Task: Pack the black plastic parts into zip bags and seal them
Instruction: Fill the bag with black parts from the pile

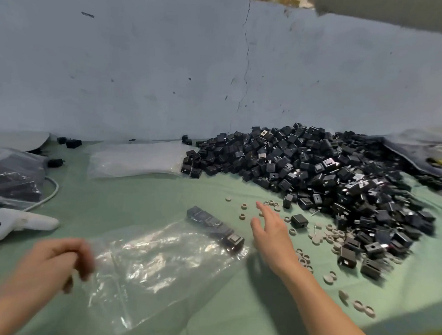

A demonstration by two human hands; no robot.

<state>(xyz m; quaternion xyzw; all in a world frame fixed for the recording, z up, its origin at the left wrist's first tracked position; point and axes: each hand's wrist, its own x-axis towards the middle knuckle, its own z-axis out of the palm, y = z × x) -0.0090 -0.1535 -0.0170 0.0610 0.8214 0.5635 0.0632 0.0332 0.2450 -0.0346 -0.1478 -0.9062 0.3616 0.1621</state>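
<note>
- Both hands reach in over the near edge of the green surface [161,194]. The left hand [53,263] is blurred, its fingers curled at the left edge of a clear zip bag [157,267]; whether they pinch the plastic cannot be told. The right hand [272,235] is stretched out flat, fingers straight and slightly spread, holding nothing, just right of the bag's far end.
- Heaped against the wall, a pile of black plastic parts [317,178] fills the far right of the surface and spills toward its right edge.
- Between the hands, the zip bag lies flat near the middle of the near edge, with a row of black parts [216,226] inside at its far end.
- A stack of empty bags [137,159] lies by the far edge, touching the pile's left foot.
- A filled bag [9,177] of dark parts sits at the left edge.
- A white controller [17,223] lies near the left edge, nearer the camera than the filled bag, with a white cable [51,188] curving between them.
- Grey rings [327,236] are scattered from the right hand to the pile's near foot, with a few more toward the near right corner.
- A lone black part [299,221] sits among the rings, just right of the right hand.
</note>
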